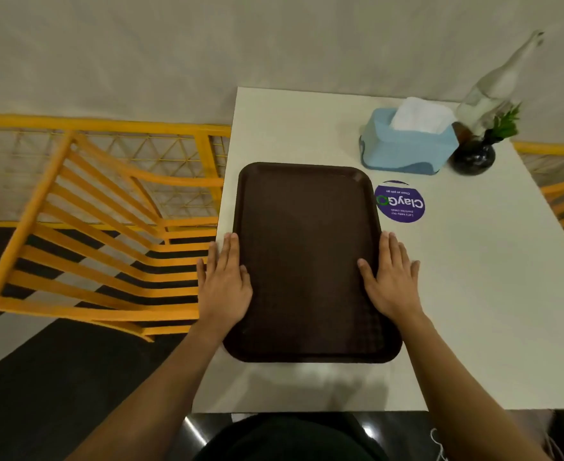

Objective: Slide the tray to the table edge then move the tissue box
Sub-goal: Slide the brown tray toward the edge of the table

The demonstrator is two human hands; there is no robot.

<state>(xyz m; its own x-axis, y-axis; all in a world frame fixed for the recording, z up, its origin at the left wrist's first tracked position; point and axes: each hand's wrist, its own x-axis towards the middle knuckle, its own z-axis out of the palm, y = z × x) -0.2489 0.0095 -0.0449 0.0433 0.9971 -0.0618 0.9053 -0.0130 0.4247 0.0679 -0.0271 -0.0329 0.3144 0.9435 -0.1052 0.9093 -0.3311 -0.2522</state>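
The brown tray (309, 261) lies on the white table (473, 311), close to its left edge, and both hands lie flat with fingers spread: left hand (224, 283) on its left rim, right hand (392, 281) on its right rim, gripping nothing. The blue tissue box (407, 146) stands beyond, beside a dark vase (472, 158) and near a purple sticker (400, 201)

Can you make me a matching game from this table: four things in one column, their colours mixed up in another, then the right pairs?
Things:
1. tray
2. tissue box
3. sticker
4. chair

Colours:
A. purple
B. yellow
C. dark brown
D. light blue

Pairs: 1-C, 2-D, 3-A, 4-B
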